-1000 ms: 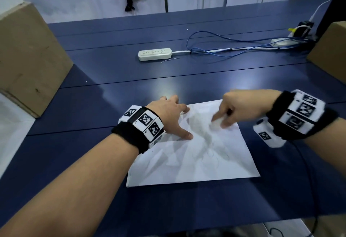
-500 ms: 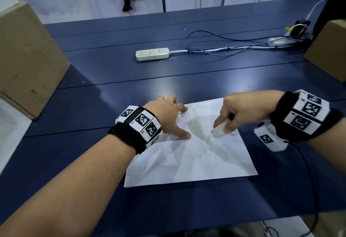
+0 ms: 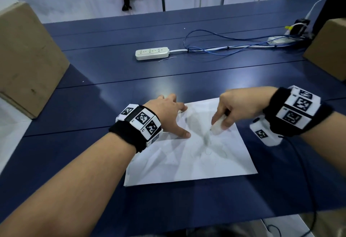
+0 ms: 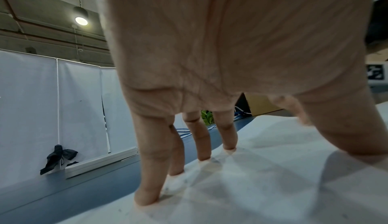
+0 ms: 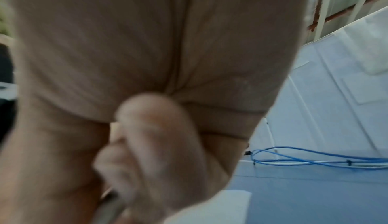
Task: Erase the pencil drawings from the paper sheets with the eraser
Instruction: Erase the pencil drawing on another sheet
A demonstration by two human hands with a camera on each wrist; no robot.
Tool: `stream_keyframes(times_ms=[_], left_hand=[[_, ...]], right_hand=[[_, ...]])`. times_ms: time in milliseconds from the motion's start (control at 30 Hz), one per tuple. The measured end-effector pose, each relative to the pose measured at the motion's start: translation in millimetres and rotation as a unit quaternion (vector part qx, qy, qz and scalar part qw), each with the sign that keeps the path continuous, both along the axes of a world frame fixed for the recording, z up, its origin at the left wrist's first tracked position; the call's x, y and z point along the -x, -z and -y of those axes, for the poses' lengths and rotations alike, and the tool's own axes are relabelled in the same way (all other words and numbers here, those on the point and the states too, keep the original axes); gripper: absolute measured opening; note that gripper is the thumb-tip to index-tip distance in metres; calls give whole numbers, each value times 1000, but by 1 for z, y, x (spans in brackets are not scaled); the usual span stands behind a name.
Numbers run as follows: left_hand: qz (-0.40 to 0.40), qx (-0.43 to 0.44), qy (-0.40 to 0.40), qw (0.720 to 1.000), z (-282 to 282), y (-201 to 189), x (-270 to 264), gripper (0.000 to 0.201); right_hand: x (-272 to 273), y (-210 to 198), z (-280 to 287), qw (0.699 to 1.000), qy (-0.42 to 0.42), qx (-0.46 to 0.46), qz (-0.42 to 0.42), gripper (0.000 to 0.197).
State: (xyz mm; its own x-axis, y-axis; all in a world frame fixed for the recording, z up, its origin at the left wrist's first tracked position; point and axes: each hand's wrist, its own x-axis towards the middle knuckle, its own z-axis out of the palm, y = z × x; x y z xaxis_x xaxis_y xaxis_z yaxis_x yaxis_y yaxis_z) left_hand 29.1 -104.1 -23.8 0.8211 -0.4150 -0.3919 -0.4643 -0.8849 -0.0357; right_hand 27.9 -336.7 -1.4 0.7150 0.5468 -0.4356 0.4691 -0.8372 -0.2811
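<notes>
A creased white paper sheet (image 3: 191, 160) lies on the dark blue table (image 3: 131, 72), with faint pencil lines (image 3: 206, 143) near its middle. My left hand (image 3: 168, 117) presses on the sheet's upper left part with spread, straight fingers (image 4: 147, 186); the paper (image 4: 273, 186) runs under them. My right hand (image 3: 237, 108) pinches a white eraser (image 3: 218, 127) and holds its tip on the sheet just above the pencil lines. In the right wrist view the hand (image 5: 147, 144) is blurred and close, and the eraser is barely visible.
A white power strip (image 3: 152, 53) with blue and white cables (image 3: 234, 47) lies farther back on the table. Cardboard boxes stand at the left (image 3: 28, 58) and right (image 3: 327, 49) edges. A black cable (image 3: 309, 180) hangs from my right wrist.
My right hand has carried the eraser down the sheet toward me and slightly left, then a little back. My left hand has stayed pressed on the paper.
</notes>
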Motion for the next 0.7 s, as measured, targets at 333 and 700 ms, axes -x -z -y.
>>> stream_keyframes(times_ms=[333,700], left_hand=[[0,2,-2,1000,0,0,-1,95],[5,2,-3,1000,0,1,0,96]], right_hand=[[2,2,0,1000,10,-11,27,29],[-14,1,5,995,28,-7,99,29]])
